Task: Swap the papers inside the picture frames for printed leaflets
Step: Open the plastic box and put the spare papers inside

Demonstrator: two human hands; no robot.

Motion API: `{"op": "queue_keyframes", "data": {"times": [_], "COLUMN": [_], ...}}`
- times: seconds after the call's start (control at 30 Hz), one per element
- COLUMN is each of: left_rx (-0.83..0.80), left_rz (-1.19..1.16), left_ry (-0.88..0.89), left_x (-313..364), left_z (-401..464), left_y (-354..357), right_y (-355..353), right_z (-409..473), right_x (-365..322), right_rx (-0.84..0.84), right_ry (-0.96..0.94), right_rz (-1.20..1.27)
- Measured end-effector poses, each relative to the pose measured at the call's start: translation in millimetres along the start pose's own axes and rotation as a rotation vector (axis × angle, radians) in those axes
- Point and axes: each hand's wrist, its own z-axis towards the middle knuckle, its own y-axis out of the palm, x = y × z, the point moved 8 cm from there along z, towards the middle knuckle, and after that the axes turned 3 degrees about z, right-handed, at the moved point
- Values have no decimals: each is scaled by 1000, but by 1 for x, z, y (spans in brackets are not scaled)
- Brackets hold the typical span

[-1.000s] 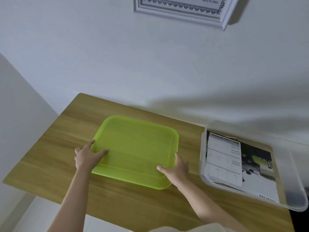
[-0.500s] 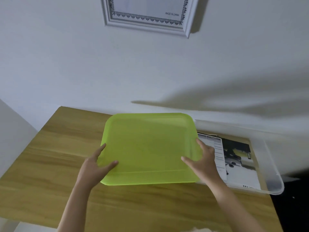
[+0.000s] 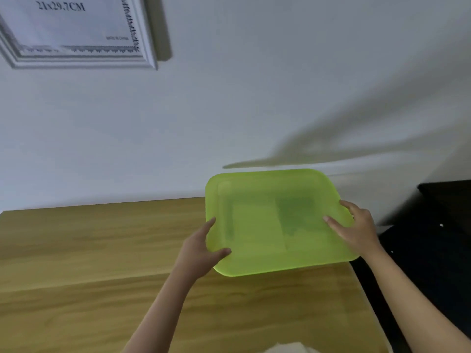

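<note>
A translucent lime-green lid (image 3: 257, 225) is held over the right end of the wooden table (image 3: 89, 250). My left hand (image 3: 201, 253) grips its left edge, thumb on top. My right hand (image 3: 356, 228) grips its right edge. Through the lid a printed leaflet shows as a dark patch; the clear box under it is hidden. A white picture frame (image 3: 76, 58) hangs on the wall at the upper left, with a paper marked 21x29.7CM inside.
The white wall (image 3: 254, 98) rises right behind the table. A black piece of furniture (image 3: 438, 225) stands against the table's right end. Bare wood stretches left of the lid.
Both hands have carried the green lid from the table's middle to the right, over the clear box with the leaflets. The view has swung right and up.
</note>
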Motion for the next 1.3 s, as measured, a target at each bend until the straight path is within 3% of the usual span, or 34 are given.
{"op": "queue_keyframes", "data": {"times": [0.23, 0.53, 1.13, 1.3], "left_rx": [40, 143, 129, 123], "left_rz": [-90, -103, -17, -50], "left_ry": [-79, -219, -147, -166], "left_x": [16, -8, -4, -11], "left_z": [15, 23, 18, 18], "left_y": [47, 54, 66, 66], "right_y": [-14, 20, 34, 37], "right_z": [27, 44, 42, 42], "right_x": [34, 43, 73, 75], "right_rx": [-48, -200, -208, -265], "right_ry": [0, -36, -26, 22], "right_rz": [-32, -24, 204, 153]}}
